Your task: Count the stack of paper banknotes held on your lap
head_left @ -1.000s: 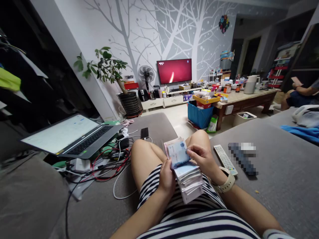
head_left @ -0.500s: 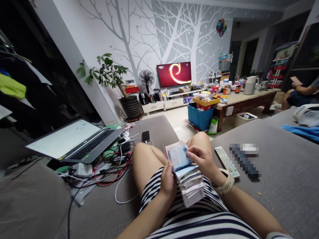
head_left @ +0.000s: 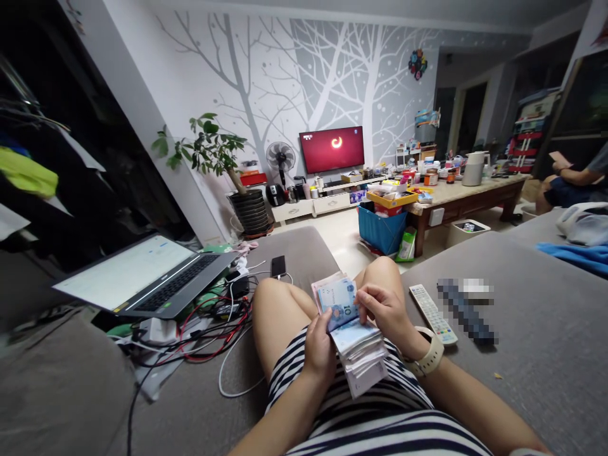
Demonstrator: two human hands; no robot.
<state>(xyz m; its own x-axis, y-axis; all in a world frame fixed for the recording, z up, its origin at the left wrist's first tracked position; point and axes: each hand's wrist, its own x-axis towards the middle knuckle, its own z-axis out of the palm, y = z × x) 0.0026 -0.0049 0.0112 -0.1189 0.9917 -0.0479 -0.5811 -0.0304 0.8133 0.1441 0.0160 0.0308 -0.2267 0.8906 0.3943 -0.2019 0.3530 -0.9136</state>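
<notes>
In the lower middle of the frame, over the person's lap, the paper money (head_left: 334,296) is showing a new face: a big 10 is looking up now, where a paler side with small writing was showing half a second ago. So it seems the notes are being gone through one by one. The left hand (head_left: 319,348) is squeezing the left edge of the bundle, its thumb pressing on the front. The right hand (head_left: 387,315) is pinching the right edge of what looks like the top note, and one finger is now curling lower along it. The two hands are staying apart, with the money between them. More notes (head_left: 363,358) are fanning out below, over the striped clothes (head_left: 394,434). At the right, the remote (head_left: 432,315) is still lying on the sofa (head_left: 546,354).
</notes>
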